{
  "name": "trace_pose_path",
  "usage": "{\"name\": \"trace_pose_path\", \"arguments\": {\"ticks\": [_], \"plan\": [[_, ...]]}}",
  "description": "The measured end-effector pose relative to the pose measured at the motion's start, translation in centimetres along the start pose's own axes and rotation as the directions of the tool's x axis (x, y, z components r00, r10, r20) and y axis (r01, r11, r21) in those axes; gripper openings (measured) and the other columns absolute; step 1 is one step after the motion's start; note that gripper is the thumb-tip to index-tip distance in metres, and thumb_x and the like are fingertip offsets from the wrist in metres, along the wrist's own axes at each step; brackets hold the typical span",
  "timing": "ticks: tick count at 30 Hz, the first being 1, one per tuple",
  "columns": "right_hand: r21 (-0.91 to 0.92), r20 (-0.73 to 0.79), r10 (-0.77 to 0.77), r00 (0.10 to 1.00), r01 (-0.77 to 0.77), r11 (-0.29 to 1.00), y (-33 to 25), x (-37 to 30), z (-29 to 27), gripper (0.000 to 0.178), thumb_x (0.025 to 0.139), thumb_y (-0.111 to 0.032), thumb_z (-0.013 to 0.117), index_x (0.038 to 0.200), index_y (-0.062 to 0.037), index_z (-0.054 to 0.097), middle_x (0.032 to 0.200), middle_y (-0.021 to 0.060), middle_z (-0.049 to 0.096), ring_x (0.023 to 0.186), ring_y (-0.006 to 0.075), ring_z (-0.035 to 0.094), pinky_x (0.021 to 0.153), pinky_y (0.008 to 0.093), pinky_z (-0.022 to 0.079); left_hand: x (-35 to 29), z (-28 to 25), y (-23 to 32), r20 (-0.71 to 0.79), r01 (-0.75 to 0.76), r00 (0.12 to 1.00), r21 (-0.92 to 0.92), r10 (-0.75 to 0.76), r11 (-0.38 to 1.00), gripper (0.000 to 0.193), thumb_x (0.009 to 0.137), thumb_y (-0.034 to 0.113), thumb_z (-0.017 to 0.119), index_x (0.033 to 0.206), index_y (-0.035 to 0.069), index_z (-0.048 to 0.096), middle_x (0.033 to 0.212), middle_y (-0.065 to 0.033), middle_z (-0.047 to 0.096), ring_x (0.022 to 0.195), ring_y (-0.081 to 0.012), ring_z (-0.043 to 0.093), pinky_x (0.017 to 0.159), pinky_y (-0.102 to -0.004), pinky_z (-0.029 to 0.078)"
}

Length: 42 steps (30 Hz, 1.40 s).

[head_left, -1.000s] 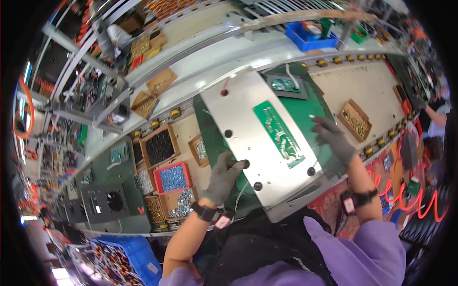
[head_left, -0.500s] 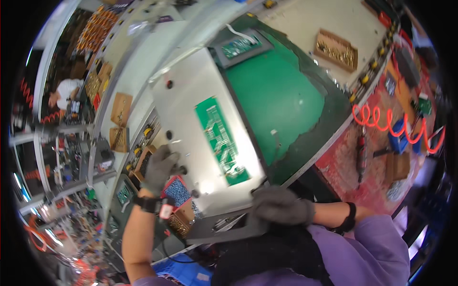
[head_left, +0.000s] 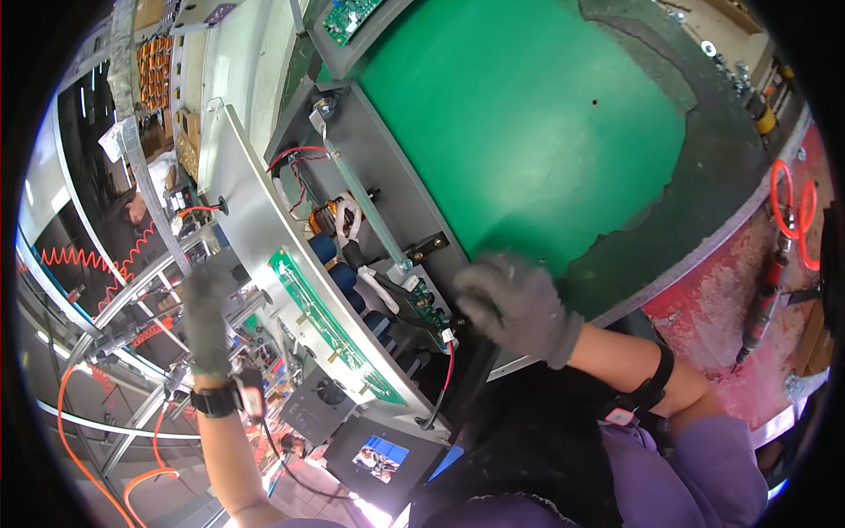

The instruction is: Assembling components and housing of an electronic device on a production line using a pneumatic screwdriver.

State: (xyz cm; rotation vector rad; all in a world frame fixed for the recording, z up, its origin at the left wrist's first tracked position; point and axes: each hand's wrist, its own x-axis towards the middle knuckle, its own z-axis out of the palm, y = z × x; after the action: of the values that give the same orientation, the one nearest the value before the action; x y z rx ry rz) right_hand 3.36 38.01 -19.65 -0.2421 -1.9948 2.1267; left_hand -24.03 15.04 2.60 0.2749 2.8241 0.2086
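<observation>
A silver metal panel [head_left: 251,231] stands tilted up from a grey metal case [head_left: 387,151], with a slim green circuit board [head_left: 330,330] on its face. Inside the case are a copper-wound coil [head_left: 324,218], blue cylindrical parts [head_left: 341,276], wires and a small circuit board [head_left: 424,304]. My left hand [head_left: 204,321], grey-gloved and smeared by motion, is beside the panel's outer side; whether it touches the panel is unclear. My right hand [head_left: 519,308], also gloved, is by the case's near right side, its fingers bent and blurred. What either hand might hold does not show.
A green mat [head_left: 528,123] with a torn dark border covers the bench. Another unit with a circuit board [head_left: 350,19] lies at the far end. A screwdriver-like power tool [head_left: 764,304] with a red coiled hose rests at right. A screen [head_left: 381,458] stands low left.
The silver panel went from lying flat over the case to tilted up leftward, exposing the inside. My left hand moved left and my right hand slightly up. The view has shifted too.
</observation>
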Motion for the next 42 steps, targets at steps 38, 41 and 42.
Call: {"name": "trace_pose_path", "arguments": {"ticks": [38,41,42], "plan": [[-0.502,0.07,-0.12,0.99,0.139,0.854,4.0,0.3,-1.2,0.023,0.078,-0.015,0.065,0.1,-0.0112,0.057,0.091,0.0067,0.056,0.082,0.0268,0.059,0.072,0.0394,0.049,11.5,1.4,7.3,0.098,-0.404,0.898,-0.2,0.429,0.893,0.053,0.098,0.038,0.048,0.13,-0.003,0.052,0.128,-0.0108,0.057,0.115,-0.0163,0.051,0.1,-0.032,0.038],[-0.482,0.043,-0.19,0.981,0.187,0.856,4.1,0.4,-1.1,0.024,0.077,-0.013,0.065,0.1,-0.0108,0.058,0.09,0.0075,0.056,0.08,0.0277,0.059,0.068,0.0394,0.049,7.0,-3.4,3.3,0.09,-0.328,0.928,-0.261,0.361,0.908,0.053,0.097,0.037,0.047,0.132,-0.003,0.05,0.13,-0.0111,0.056,0.122,-0.0185,0.049,0.103,-0.0312,0.036],[-0.502,0.068,-0.212,0.975,0.217,0.837,4.0,0.5,-1.0,0.024,0.077,-0.013,0.065,0.1,-0.0108,0.058,0.09,0.0075,0.056,0.08,0.0277,0.059,0.068,0.0394,0.049,5.0,-4.6,1.1,0.108,-0.216,0.965,-0.196,0.24,0.956,0.053,0.097,0.037,0.048,0.132,-0.003,0.049,0.132,-0.0114,0.054,0.123,-0.019,0.048,0.104,-0.0313,0.036]]}}
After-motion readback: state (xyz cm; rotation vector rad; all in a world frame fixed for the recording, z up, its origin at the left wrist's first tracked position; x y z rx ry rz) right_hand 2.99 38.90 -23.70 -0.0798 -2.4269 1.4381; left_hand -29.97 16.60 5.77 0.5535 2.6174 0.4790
